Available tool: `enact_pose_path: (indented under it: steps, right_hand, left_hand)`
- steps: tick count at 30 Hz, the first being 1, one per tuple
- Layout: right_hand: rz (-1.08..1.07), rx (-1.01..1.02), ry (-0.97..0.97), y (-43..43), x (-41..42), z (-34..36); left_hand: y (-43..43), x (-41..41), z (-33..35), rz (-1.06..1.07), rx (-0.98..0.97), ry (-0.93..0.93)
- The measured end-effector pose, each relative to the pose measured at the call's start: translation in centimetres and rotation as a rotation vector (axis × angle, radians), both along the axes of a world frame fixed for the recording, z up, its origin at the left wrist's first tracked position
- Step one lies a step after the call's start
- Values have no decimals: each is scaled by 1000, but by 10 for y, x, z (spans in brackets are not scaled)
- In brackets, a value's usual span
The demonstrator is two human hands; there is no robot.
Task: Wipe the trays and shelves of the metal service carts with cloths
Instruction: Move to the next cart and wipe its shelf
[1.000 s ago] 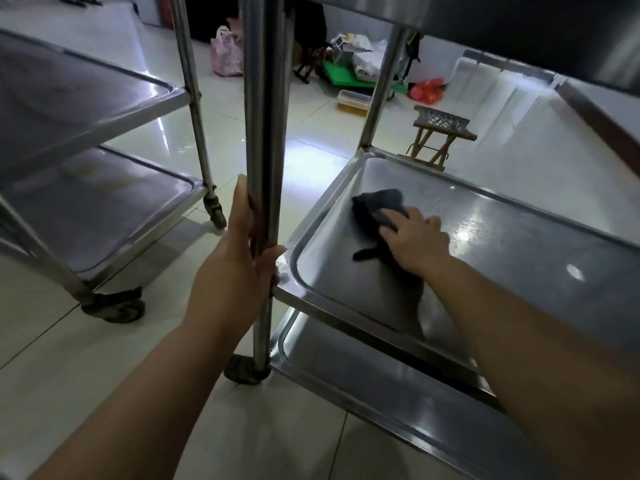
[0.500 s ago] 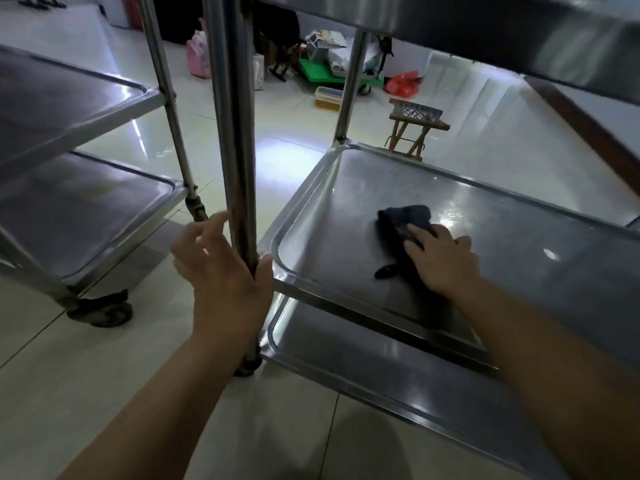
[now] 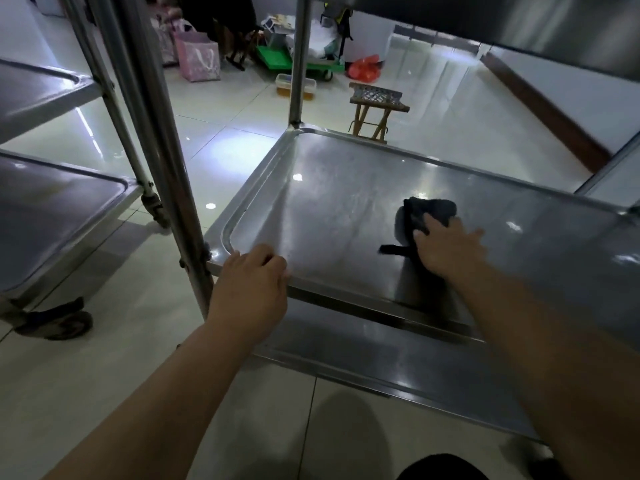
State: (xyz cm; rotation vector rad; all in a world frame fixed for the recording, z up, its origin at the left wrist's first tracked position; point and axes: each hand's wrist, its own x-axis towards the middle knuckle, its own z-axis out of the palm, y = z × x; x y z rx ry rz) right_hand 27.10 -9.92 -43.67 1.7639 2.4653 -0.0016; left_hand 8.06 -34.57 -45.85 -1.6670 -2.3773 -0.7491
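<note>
A metal service cart fills the right half of the view. Its middle tray [image 3: 332, 188] is shiny steel with a raised rim. A dark cloth [image 3: 420, 216] lies on this tray, right of centre. My right hand [image 3: 446, 247] presses flat on the cloth, fingers spread. My left hand [image 3: 251, 285] rests on the tray's near left corner, fingers curled over the rim beside the upright post [image 3: 162, 143]. The bottom shelf [image 3: 381, 362] shows below the tray, and the top shelf [image 3: 519, 22] hangs overhead.
A second steel cart [image 3: 59, 216] with two shelves and castors stands at the left. Beyond, on the tiled floor, are a small wooden stool [image 3: 377, 105], a pink bag [image 3: 199, 58], a clear container [image 3: 298, 85], a red bag [image 3: 363, 69] and a green trolley.
My left hand let go of the upright post and came down onto the tray's corner rim. My right hand slid the cloth rightwards across the tray. The view shifted left.
</note>
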Motion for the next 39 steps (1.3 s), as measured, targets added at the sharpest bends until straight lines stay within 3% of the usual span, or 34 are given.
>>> enact_pose_path:
  steps: [2,6,8,10,13,15,17,20,22,24,27,29,32,36,37,39]
  right_hand:
    - [77,9,54,-23,-28,-2]
    - [605,48,173,-84,-52,-10]
    - [685,10,202,-81,-34,-7]
    - [543,49,185,-53,-7,-7]
    - [2,20,192,-16,29,0]
    - [-185,-39,195,-19,28,1]
    - [-84,-45,185,-43,14,-1]
    - [338,-3,225,-82,18,-4]
    - [489,-33,246,-78,44,-1]
    - [388,-37,224,-54,77,1]
    - [-130,0,200,-19,108,3]
    - [-343,-4,204,-11,97,2]
    - [-173,28,206,-25,57,-3]
    - [425,29,269,-43,54,-11]
    - [470,17,275,-31,64,-10]
    - [317,27,208,3,86,-7]
  left_hand:
    - [0,2,-2,20,2,6]
    - [-2,0,-2,21,-8,-9]
    - [-2,0,-2,13,-30,-16]
    - [-1,0,1,22,-43,-28]
    - [0,5,9,33,-63,-26]
    - [2,10,14,28,-90,-14]
    - [7,18,20,0,-99,-27]
    - [18,34,23,-79,-108,-59]
    - [28,44,24,-91,-105,-99]
    - [39,53,25,-96,-126,-142]
    - [54,64,25,-143,-187,-159]
    - [62,71,24,-151,-247,-116]
    - [67,75,21,-103,-305,-73]
    - [61,73,15,-90,-196,-50]
    - [60,71,15,-98,-172,-44]
    - [60,69,16,-117,-165,-39]
